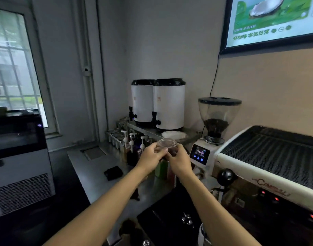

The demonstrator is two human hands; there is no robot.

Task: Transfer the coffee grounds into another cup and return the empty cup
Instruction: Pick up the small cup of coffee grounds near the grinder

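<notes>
A small clear plastic cup (167, 144) with dark coffee grounds at its bottom is held up in front of me, above the steel counter. My left hand (151, 155) pinches its left side and my right hand (179, 159) wraps its right side and base. The cup stands nearly upright, its rim facing up. It hangs just left of the white coffee grinder (208, 148). I cannot make out a second cup; my hands hide what lies below.
Two white drink dispensers (168, 105) stand on a raised shelf behind. Pump bottles (132, 142) and green bottles crowd the counter under my hands. An espresso machine (269, 160) fills the right. A black square pad (113, 172) lies on the steel counter (91, 167). An ice machine (19, 157) stands left.
</notes>
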